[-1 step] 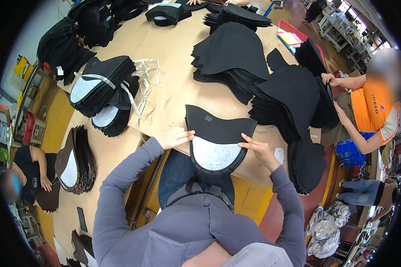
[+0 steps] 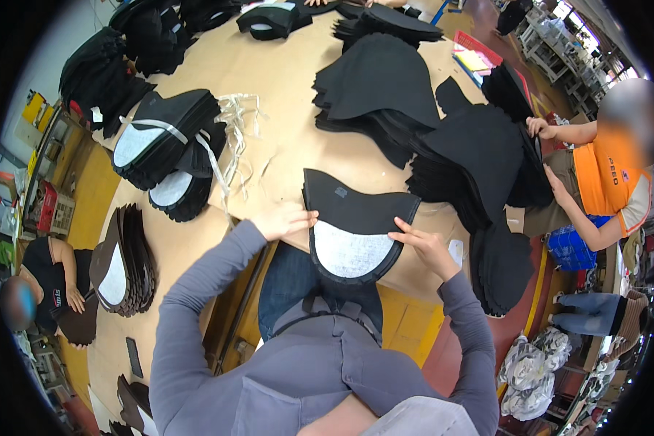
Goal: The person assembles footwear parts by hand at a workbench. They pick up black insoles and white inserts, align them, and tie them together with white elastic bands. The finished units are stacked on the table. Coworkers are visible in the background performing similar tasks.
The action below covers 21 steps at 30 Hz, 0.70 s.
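Observation:
A curved black panel point(image 2: 360, 195) with a white half-round patch point(image 2: 353, 252) faces up over the table's near edge and my lap. Dark layered edges show along its rounded lower rim, so it seems to be a small stack. My left hand point(image 2: 282, 220) pinches its left edge, fingertips beside the patch. At the right edge my right hand point(image 2: 420, 244) grips it, two fingers lying on top and the thumb hidden. Beyond my right hand rises a tall pile of plain black panels point(image 2: 479, 156).
More black panels point(image 2: 378, 80) are piled farther back. Left of them sit tied bundles point(image 2: 167, 131) with white patches, beside loose white strips point(image 2: 236, 138). Brown panels point(image 2: 127, 265) stand at the left. A person in orange point(image 2: 607, 178) handles panels at the right; another person point(image 2: 54, 283) works far left.

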Tool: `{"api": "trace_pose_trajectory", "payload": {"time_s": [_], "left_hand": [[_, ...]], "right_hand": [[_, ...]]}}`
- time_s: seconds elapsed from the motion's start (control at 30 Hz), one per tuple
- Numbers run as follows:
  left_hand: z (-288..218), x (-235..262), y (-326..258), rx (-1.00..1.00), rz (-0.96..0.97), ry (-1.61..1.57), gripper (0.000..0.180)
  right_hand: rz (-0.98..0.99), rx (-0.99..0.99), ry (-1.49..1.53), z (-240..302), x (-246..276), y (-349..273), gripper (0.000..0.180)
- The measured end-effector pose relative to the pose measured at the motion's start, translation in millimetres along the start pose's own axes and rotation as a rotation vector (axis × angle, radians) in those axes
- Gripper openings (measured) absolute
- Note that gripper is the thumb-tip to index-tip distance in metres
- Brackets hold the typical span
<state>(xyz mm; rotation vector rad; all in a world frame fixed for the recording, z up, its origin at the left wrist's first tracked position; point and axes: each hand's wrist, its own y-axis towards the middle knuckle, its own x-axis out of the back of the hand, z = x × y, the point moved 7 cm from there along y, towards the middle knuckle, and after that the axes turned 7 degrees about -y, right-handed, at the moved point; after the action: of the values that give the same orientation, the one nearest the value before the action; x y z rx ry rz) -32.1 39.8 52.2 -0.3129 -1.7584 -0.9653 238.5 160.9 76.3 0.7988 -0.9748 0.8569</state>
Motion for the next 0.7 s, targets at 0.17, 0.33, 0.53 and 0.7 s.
{"api": "trace_pose_trajectory", "payload": {"time_s": [0.17,0.33,0.53,0.7], "left_hand": [[57.5,27.2,-5.5,0.270,0.224,-0.157,0.020],[100.5,55.5,-23.9,0.771,-0.110,-0.471,0.012],[29.4,25.1,96.8,0.770,-0.201,-1.089,0.043],[31.7,-37.3,93.1,0.922,-0.314,-1.238,0.010]], "right_hand": [[-0.111,-0.145,-0.290,-20.7,62.9,8.4,0.014],[0.432,-0.523,0.082,-75.9,56.3,-13.8,0.024],[0.366,-0.372,0.545,8.7,62.0,91.9,0.039],[0.226,-0.236,0.254,69.3,31.4,152.5,0.031]]}}
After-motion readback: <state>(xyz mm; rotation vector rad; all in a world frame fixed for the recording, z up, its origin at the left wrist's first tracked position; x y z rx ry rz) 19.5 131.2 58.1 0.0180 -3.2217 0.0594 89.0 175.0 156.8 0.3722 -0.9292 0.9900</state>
